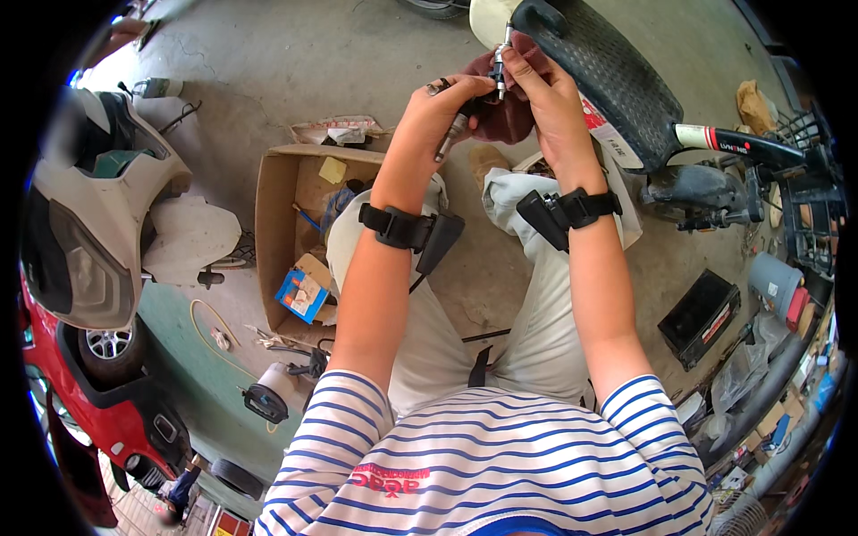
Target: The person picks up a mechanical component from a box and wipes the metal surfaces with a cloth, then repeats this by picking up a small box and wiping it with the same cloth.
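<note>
My right hand [553,100] grips a dark red rag [513,124] and a slim metal part [499,67] that looks like a fuel injector. The part is nearly upright in the picture, its narrow tip toward the top. My left hand [446,104] is shut around a second, similar metal part [450,137], which slants down out of the fingers. The left thumb reaches across to the lower end of the first part, against the rag. Some of the left fingers are hidden behind the parts and cloth.
An open cardboard box [288,161] holding a blue carton [301,296] stands by my left leg. An electric scooter [603,74] is close beyond my right hand. A black case [700,320] lies on the floor at right. A white scooter [167,234] and red car [87,388] stand left; a person [177,499] is lower left.
</note>
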The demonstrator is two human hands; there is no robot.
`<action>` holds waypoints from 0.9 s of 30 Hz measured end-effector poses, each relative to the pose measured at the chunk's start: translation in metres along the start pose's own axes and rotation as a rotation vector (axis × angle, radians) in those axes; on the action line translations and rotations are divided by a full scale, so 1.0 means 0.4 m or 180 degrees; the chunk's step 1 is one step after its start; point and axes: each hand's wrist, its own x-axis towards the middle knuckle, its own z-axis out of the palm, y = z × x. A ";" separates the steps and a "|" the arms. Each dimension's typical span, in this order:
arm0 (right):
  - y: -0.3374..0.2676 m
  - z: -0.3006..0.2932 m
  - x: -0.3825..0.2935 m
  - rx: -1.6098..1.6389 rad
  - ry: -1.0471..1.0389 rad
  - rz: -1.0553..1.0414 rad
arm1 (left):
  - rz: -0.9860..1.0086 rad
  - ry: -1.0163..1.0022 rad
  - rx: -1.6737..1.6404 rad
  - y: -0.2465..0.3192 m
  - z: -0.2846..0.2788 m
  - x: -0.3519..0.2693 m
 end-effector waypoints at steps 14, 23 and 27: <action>0.051 0.001 0.005 -0.1097 0.0100 -0.0665 | 0.0441 0.0004 0.0276 -0.017 0.001 0.016; -0.007 0.007 -0.012 -0.0872 -0.0181 0.0118 | 0.0640 -0.0045 -0.0047 -0.025 -0.009 0.034; -0.014 -0.006 -0.004 -0.0479 -0.0383 -0.0284 | 0.1042 -0.0117 -0.0649 -0.014 -0.012 0.009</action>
